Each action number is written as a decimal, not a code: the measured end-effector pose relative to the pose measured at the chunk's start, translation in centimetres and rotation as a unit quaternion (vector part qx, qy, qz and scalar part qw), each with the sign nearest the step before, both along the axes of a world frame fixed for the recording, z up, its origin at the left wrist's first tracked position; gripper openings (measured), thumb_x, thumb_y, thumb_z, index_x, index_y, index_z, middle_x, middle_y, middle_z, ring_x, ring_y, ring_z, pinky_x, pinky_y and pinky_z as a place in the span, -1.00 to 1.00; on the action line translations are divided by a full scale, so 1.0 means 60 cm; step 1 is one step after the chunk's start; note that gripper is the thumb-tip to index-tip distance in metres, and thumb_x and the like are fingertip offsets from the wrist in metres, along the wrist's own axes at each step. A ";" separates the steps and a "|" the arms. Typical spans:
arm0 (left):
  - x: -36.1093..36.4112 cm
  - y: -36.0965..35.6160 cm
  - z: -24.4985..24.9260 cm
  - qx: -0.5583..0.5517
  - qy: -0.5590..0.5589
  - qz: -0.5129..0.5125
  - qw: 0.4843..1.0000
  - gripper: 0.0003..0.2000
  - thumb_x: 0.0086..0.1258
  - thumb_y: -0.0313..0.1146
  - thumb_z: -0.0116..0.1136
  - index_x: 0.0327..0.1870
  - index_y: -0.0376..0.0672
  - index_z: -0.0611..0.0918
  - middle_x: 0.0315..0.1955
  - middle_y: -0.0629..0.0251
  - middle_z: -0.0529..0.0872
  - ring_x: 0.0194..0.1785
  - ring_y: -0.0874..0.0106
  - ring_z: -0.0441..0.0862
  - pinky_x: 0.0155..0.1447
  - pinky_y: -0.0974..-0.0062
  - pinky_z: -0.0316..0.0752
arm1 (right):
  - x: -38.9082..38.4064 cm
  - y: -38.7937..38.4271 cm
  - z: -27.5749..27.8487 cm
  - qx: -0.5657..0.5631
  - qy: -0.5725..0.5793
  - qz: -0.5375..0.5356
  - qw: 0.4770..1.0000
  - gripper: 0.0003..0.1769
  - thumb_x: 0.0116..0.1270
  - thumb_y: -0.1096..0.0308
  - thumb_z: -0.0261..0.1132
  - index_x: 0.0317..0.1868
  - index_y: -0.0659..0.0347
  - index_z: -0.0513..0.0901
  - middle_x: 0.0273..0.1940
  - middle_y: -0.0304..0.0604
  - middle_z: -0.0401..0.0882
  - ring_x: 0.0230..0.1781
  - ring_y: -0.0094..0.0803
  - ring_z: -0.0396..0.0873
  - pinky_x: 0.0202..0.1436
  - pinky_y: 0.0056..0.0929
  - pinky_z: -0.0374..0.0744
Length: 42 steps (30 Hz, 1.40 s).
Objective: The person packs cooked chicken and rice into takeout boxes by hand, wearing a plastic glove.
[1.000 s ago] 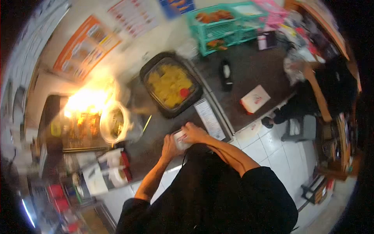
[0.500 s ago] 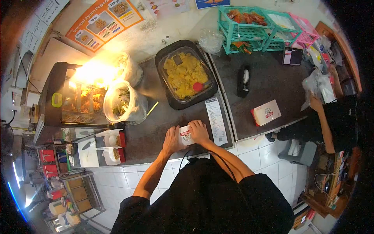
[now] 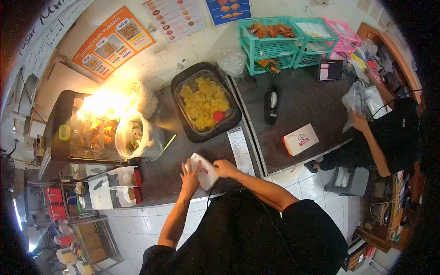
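A white box point(image 3: 207, 173) with a red logo is held at an angle over the dark counter's front edge. My left hand point(image 3: 190, 178) lies on its left side, fingers spread over the lid. At its upper right corner my right hand point(image 3: 224, 168) grips it with bent fingers. A long printed receipt point(image 3: 240, 149) lies just right of the box. Behind is a black tub point(image 3: 208, 103) of yellow food under a clear cover with a red spot.
Another box point(image 3: 301, 139) stands on the right counter near a black dispenser point(image 3: 271, 105). A co-worker's hand point(image 3: 360, 121) holds a plastic bag at far right. Clear buckets point(image 3: 133, 137) and a lit display case point(image 3: 64, 137) stand left, above open boxes point(image 3: 127, 185).
The box has turned and tilted between my hands. My left hand has moved left and its fingers have spread; my right hand has shifted to the box's corner. The view has shifted too.
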State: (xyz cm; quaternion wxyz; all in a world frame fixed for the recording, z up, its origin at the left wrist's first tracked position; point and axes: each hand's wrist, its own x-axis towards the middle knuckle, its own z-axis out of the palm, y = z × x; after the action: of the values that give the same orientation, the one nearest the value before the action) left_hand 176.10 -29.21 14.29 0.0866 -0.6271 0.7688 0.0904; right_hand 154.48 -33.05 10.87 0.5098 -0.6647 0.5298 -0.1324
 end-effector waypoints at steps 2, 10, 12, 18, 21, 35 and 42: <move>-0.007 0.001 -0.047 -0.012 0.163 0.053 0.985 -0.18 0.16 -0.28 0.30 0.54 0.19 0.25 0.57 -0.10 -0.04 0.53 -0.43 -0.10 0.32 -0.50 0.19 | -0.057 -0.013 0.006 -0.054 -0.125 -0.098 0.986 -0.68 0.26 0.24 0.32 -0.07 0.26 0.71 -0.10 0.01 0.74 -0.05 -0.06 0.70 0.05 -0.22 0.62; -0.111 -0.020 -0.020 -0.114 0.181 0.227 0.950 -0.32 0.07 -0.04 0.40 0.21 -0.09 0.44 0.52 -0.01 0.14 0.56 -0.07 0.06 0.22 -0.34 0.30 | -0.392 -0.217 -0.003 -0.298 -0.049 -0.647 0.700 -0.77 0.39 0.40 0.22 -0.03 0.35 0.61 -0.13 0.14 0.58 -0.10 -0.01 0.58 0.10 -0.16 0.48; -0.103 -0.011 -0.025 -0.141 0.222 0.171 0.950 -0.34 0.03 -0.05 0.41 0.17 -0.08 0.46 0.51 -0.08 0.15 0.54 -0.10 0.09 0.27 -0.31 0.24 | -0.464 -0.273 -0.101 0.009 -0.094 -0.600 0.795 -0.66 0.30 0.23 0.32 -0.05 0.31 0.64 -0.08 -0.03 0.61 -0.03 -0.20 0.54 0.12 -0.09 0.48; -0.070 0.016 -0.044 -0.176 0.211 0.174 0.946 -0.35 0.00 -0.06 0.41 0.12 -0.17 0.48 0.47 -0.29 0.14 0.51 -0.15 0.10 0.43 -0.19 0.06 | -0.451 -0.251 -0.004 0.099 -0.277 -0.602 0.742 -0.69 0.29 0.20 0.34 -0.05 0.22 0.65 -0.12 -0.08 0.63 -0.01 -0.26 0.55 0.09 0.20 0.45; -0.070 0.029 -0.029 -0.180 0.191 0.153 0.953 -0.34 0.02 -0.08 0.37 0.13 -0.23 0.44 0.49 -0.24 0.13 0.51 -0.17 0.12 0.45 -0.20 0.02 | -0.388 -0.208 0.016 0.016 -0.279 -0.625 0.729 -0.66 0.34 0.22 0.33 -0.04 0.31 0.63 -0.08 -0.03 0.60 0.01 -0.21 0.55 0.11 0.00 0.50; -0.071 0.024 -0.035 -0.253 0.230 0.173 0.924 -0.42 -0.02 -0.16 0.50 0.00 -0.14 0.47 0.46 -0.18 0.24 0.47 -0.11 0.23 0.45 -0.08 0.13 | -0.328 -0.205 -0.036 -0.124 0.128 -0.674 0.717 -0.68 0.49 0.34 0.16 -0.10 0.55 0.55 0.06 0.25 0.47 -0.14 0.13 0.62 -0.09 -0.04 0.63; -0.064 0.033 -0.047 -0.234 0.217 0.184 0.930 -0.30 -0.05 -0.09 0.53 0.14 -0.15 0.47 0.49 -0.07 0.22 0.51 -0.04 0.18 0.46 -0.06 0.12 | -0.333 -0.219 -0.042 0.017 0.059 -0.714 0.698 -0.60 0.46 0.13 0.16 -0.06 0.39 0.62 -0.08 0.24 0.66 -0.07 0.19 0.67 0.04 0.05 0.62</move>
State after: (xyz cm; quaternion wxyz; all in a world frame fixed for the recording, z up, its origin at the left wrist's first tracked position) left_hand 172.26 -27.24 11.46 -0.2501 -0.7250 0.6393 0.0559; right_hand 134.50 -46.22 8.34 0.2414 -0.0848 0.8764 -0.4079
